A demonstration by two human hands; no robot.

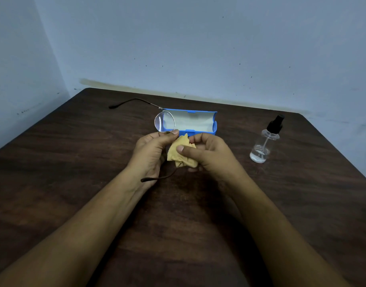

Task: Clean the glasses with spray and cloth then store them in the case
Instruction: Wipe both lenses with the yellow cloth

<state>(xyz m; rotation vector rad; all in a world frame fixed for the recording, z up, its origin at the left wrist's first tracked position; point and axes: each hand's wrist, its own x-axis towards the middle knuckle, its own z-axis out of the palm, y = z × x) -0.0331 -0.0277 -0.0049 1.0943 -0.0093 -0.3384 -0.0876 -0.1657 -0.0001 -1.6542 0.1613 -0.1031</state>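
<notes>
At a dark wooden table (74,162) set against a blue wall, we hold the glasses (164,122) just in front of the open blue case (194,123). Our left hand (151,154) pinches the frame near the bridge; our right hand (207,154) clamps the yellow cloth (181,152) around one lens (the other stands bare). We judge this the wiping step; next comes the second lens, then folding the temples. The spray bottle (262,143) stands well right.
</notes>
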